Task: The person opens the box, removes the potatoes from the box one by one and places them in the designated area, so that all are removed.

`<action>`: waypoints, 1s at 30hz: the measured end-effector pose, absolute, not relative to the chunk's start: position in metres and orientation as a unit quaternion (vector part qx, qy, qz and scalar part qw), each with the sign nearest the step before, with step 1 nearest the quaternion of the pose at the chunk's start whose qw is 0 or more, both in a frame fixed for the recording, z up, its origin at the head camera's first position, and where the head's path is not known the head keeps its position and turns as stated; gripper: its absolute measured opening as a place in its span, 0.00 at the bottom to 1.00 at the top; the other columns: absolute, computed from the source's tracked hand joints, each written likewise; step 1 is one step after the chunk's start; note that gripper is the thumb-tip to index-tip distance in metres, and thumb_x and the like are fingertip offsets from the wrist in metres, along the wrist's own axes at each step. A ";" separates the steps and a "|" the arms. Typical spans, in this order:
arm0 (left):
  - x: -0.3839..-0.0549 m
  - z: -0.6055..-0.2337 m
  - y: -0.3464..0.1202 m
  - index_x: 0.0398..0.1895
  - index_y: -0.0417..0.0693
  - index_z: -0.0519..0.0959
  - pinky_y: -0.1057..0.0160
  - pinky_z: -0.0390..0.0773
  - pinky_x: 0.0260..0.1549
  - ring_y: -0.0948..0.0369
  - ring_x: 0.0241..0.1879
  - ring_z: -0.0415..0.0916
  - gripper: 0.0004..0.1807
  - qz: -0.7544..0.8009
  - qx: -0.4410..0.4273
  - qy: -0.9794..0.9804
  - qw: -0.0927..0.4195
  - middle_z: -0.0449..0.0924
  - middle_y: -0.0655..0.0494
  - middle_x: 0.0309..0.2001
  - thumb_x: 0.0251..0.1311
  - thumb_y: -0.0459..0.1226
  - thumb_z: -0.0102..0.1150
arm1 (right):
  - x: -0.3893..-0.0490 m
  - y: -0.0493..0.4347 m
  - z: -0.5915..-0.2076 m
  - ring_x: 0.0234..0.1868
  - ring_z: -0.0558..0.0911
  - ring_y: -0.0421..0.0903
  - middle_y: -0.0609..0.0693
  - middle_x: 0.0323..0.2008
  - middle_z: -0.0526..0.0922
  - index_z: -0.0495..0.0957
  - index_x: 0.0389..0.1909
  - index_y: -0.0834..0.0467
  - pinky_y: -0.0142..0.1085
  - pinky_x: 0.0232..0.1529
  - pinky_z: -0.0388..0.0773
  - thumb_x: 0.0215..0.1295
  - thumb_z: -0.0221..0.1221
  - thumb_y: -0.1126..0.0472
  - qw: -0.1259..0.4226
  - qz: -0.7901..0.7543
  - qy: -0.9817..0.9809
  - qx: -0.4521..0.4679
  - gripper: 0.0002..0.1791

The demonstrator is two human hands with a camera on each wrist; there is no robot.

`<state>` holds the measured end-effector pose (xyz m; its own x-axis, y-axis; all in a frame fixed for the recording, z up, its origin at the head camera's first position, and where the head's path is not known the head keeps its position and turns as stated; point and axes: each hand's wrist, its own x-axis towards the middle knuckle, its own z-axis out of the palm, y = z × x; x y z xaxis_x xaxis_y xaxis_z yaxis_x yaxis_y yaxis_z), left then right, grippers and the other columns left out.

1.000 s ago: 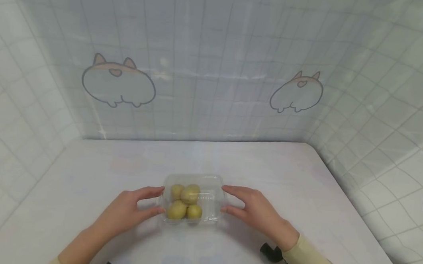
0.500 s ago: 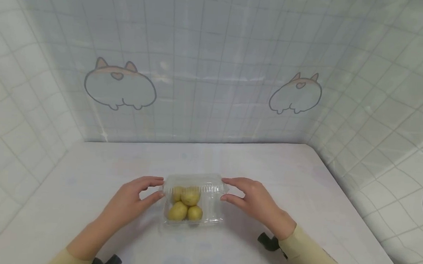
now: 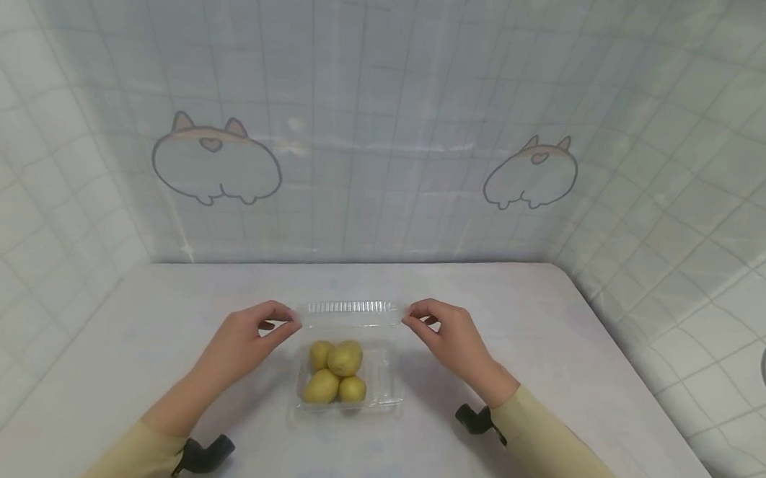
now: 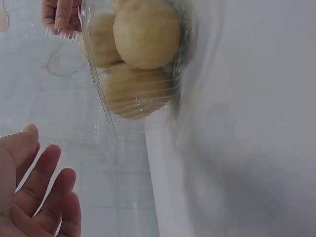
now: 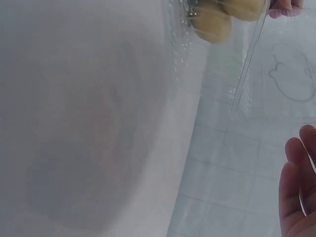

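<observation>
A clear plastic clamshell box [image 3: 384, 372] stands on the white table with several round yellow fruits, lemon-like in the head view, [image 3: 344, 357] in its left part. Its see-through lid [image 3: 353, 317] is raised at the back, tilted up from the base. My left hand [image 3: 248, 336] pinches the lid's left corner between thumb and fingers. At the opposite corner, the thumb and index finger of my right hand [image 3: 452, 340] do the same. Both wrist views show the fruits [image 4: 146, 34] through the box wall, the other fingers of each hand loosely bent.
The white table [image 3: 575, 422] runs back to a tiled-pattern curtain [image 3: 379, 195] with cartoon animal drawings. Similar sheets [image 3: 699, 284] hang on both sides. Black wrist mounts [image 3: 205, 455] sit under each forearm.
Both hands have moved up and away from me, swinging the lid from over the fruits to upright behind them. The base and fruits have stayed in place.
</observation>
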<state>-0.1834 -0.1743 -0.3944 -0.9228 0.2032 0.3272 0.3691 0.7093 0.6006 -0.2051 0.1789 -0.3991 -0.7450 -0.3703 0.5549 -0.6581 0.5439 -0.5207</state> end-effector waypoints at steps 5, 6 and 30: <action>-0.192 -0.397 -0.175 0.44 0.58 0.82 0.55 0.81 0.42 0.60 0.42 0.81 0.14 -0.367 -0.142 -0.913 0.104 0.84 0.65 0.41 0.65 0.54 0.61 | -0.216 0.174 -0.403 0.36 0.81 0.32 0.35 0.37 0.85 0.83 0.42 0.50 0.30 0.38 0.81 0.66 0.66 0.58 0.184 0.389 -0.860 0.275 0.06; -0.194 -0.398 -0.175 0.44 0.57 0.82 0.56 0.81 0.42 0.61 0.41 0.80 0.14 -0.370 -0.142 -0.912 0.104 0.84 0.65 0.41 0.65 0.53 0.61 | -0.218 0.173 -0.404 0.35 0.81 0.32 0.35 0.37 0.84 0.82 0.43 0.51 0.30 0.37 0.81 0.66 0.65 0.58 0.181 0.390 -0.862 0.269 0.06; -0.219 -0.430 -0.177 0.48 0.51 0.81 0.60 0.79 0.36 0.59 0.41 0.79 0.16 -0.425 -0.072 -0.901 0.040 0.85 0.61 0.39 0.64 0.49 0.63 | -0.236 0.161 -0.431 0.40 0.85 0.38 0.40 0.40 0.87 0.84 0.52 0.55 0.33 0.40 0.82 0.66 0.65 0.56 0.062 0.461 -0.875 0.135 0.15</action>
<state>-0.2189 -0.1767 -0.4304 -0.9865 0.0953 0.1329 0.1632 0.6278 0.7611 -0.2363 0.1608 -0.4310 -0.9559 -0.1780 0.2334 -0.2932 0.5384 -0.7900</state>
